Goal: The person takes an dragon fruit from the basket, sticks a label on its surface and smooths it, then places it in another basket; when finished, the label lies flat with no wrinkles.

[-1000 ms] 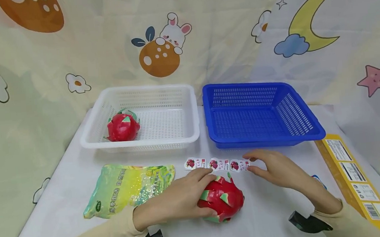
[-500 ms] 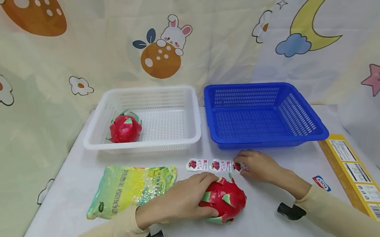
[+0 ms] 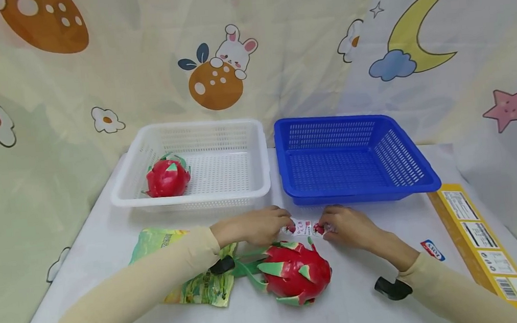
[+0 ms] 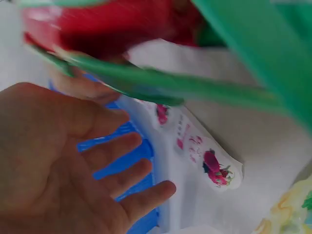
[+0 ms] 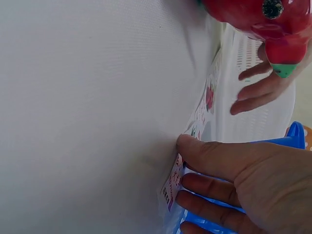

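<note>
A strip of fruit stickers point(image 3: 302, 228) lies on the white table, printed with red dragon fruits. My right hand point(image 3: 349, 226) is at its right end, thumb and fingertips pinching the last sticker point(image 5: 171, 187) in the right wrist view. Over the strip's left end, my left hand point(image 3: 260, 226) reaches with loosely spread fingers, seen apart from the strip point(image 4: 187, 141) in the left wrist view. In front of both hands lies a red dragon fruit point(image 3: 296, 272) with green scales, held by neither.
A white basket point(image 3: 191, 198) with another dragon fruit point(image 3: 167, 177) stands at the back left, a blue basket point(image 3: 363, 193) beside it. A yellow-green bag point(image 3: 205, 289) lies partly under my left forearm. At right are a yellow box point(image 3: 488, 251) and a small blue-red label point(image 3: 432, 250).
My left hand has let go of the dragon fruit and moved forward to the strip. My right hand has moved left onto the end sticker and stays there.
</note>
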`<state>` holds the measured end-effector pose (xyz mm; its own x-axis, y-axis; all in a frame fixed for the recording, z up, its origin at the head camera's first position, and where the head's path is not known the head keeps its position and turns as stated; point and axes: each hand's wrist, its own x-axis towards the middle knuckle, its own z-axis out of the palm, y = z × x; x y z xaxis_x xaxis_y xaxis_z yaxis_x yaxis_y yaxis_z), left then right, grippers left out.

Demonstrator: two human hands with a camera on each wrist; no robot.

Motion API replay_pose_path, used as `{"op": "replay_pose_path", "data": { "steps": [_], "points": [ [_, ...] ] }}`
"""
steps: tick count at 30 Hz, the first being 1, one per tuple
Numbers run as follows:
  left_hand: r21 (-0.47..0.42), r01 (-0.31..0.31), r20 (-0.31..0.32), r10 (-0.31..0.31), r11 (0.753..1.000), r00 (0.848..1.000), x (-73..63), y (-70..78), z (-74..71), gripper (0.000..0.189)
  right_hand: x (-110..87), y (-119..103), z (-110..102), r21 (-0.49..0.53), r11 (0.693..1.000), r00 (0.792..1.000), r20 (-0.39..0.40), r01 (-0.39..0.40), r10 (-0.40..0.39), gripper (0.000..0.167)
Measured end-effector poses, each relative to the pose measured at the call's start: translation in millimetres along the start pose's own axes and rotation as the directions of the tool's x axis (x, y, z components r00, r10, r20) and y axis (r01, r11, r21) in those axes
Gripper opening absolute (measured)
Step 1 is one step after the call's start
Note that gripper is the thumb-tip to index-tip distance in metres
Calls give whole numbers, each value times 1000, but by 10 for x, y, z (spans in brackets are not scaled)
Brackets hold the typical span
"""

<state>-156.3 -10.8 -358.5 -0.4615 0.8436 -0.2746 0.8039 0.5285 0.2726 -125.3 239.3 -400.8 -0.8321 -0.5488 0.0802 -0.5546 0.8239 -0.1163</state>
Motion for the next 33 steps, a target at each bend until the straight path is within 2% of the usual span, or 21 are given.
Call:
{"op": "replay_pose_path", "data": {
  "steps": [4,7,13,18,21,24,26,33],
  "points": [
    [82,36,136,-47,996,990,118,-20,38,48,-10,12,1,6,1000,1000,5,-24,24,25],
    [70,57,182,-69,996,981,151,-31,62,48,-23,25,7,5,999,999,1,-51,51,33],
    [77,38,167,-51,996,985,164,-65,79,39,-12,67,-5,17,999,999,4,-51,51,30],
    [129,34,167,-56,991,984,173,-60,88,41,51,56,-27,58,996,996,52,-71,68,39],
    [132,45,168,-68,990,983,169,-59,91,43,96,40,-23,45,997,996,60,-62,60,32],
    [118,61,167,-81,991,983,163,-52,98,45,112,38,-14,23,998,997,45,-57,56,16],
    [112,67,164,-85,991,983,159,-44,102,46,100,47,-21,35,998,998,22,-56,55,11],
    [106,88,146,-103,990,984,138,-33,114,45,-99,136,-120,169,985,997,-55,-42,52,17]
  ]
}}
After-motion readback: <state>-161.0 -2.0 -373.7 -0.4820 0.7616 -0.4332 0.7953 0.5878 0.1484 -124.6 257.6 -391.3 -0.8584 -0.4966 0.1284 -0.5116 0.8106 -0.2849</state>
